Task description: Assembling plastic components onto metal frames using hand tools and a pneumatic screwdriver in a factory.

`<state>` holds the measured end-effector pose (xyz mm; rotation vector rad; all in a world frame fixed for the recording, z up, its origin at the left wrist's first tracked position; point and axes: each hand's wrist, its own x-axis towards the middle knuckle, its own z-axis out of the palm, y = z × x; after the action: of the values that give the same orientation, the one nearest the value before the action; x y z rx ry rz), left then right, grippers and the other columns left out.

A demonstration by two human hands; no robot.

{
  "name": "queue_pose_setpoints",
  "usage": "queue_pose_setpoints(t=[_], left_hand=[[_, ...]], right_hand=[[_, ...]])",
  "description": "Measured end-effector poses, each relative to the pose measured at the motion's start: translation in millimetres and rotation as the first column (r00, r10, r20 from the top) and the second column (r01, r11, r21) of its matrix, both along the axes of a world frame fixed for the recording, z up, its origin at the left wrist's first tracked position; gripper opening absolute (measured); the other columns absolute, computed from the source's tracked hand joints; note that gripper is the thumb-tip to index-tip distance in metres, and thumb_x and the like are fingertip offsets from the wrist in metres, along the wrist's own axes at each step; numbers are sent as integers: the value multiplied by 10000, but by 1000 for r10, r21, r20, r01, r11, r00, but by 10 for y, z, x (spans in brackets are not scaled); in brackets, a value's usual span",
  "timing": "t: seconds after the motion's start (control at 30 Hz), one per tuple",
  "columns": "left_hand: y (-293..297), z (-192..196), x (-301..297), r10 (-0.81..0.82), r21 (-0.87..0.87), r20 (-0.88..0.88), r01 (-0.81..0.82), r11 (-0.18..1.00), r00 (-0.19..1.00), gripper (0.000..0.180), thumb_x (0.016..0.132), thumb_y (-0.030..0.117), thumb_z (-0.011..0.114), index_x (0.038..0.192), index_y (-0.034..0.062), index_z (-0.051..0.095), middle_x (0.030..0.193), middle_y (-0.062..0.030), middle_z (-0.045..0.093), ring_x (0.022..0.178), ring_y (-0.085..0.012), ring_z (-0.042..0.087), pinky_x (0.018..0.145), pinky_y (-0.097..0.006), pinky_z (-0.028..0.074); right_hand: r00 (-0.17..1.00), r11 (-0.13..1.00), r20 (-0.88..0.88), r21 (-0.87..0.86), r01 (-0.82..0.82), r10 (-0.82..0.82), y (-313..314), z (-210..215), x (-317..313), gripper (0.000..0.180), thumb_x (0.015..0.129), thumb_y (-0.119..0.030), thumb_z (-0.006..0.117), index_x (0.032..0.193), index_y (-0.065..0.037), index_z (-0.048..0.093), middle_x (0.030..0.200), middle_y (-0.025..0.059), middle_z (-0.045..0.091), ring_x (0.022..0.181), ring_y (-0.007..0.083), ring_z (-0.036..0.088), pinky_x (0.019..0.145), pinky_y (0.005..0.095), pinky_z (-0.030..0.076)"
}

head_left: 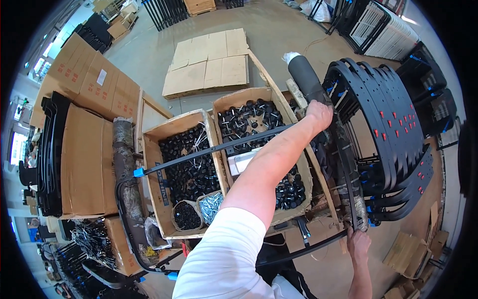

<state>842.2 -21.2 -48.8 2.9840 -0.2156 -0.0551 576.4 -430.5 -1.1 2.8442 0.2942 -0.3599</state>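
Note:
A large black tubular metal frame (pixel 214 148) with rounded corners lies across the boxes in front of me, blue plastic pieces on some of its ends. My left hand (pixel 319 114) reaches far out to the right, fingers closed around the frame near its far right corner. Closer to me, my right hand (pixel 358 243) is closed on the frame's near right corner. Under the frame stand two cardboard boxes: the left box (pixel 150 162) and the right box (pixel 219 102) hold many black-headed screw feet. My left forearm covers part of the right box.
Wrapped rails (pixel 304 74) run along both sides of the boxes. Curved black frame parts (pixel 383 114) with red pieces are stacked at right. Tall cartons (pixel 82 79) stand at left. Flattened cardboard (pixel 209 60) lies on the floor ahead. A small bin of silver screws (pixel 211 205) sits in the left box.

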Motion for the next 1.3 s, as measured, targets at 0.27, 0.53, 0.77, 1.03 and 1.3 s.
queue_pose_setpoints(t=[0.27,0.53,0.77,1.03,1.3], left_hand=[[438,-79,-249,-127,-157,289,178,971,949,264,942,258,661,1139,86,689,1095,-163,748,1004,-358,720,837,-499,549],[2804,-584,-1401,276,264,-75,-248,932,958,242,960,197,608,1159,97,702,1261,-144,700,1211,-320,666,1028,-462,513],[2945,-1297,-1557,416,443,-261,-274,853,871,299,1032,201,515,1279,125,665,1333,-140,687,1231,-287,669,1061,-430,462],[2924,-1310,-1526,373,443,-230,-245,863,899,270,1017,164,534,1250,73,637,1274,-190,678,1168,-308,698,1026,-448,490],[2852,-657,-1702,585,-263,-4,-566,782,811,367,1016,247,640,1272,8,531,1356,-306,595,1121,-491,674,940,-506,561]], right_hand=[[999,999,18,6,-47,47,-52,-132,12,475,1013,-387,635,755,1,728,702,257,703,678,441,725,655,513,594],[997,999,70,26,-30,28,-36,-52,40,453,997,-368,652,754,5,730,695,250,702,654,440,717,651,515,595],[999,999,40,-6,-35,35,-41,-97,31,473,991,-365,650,707,5,728,678,256,693,661,436,719,649,509,592],[999,998,27,-55,-17,19,-60,-121,15,476,994,-398,637,745,-5,738,692,236,707,668,425,726,654,505,592],[998,998,-61,-63,6,-10,29,-1,118,455,987,-385,632,752,-10,738,763,259,724,766,421,746,745,505,596]])
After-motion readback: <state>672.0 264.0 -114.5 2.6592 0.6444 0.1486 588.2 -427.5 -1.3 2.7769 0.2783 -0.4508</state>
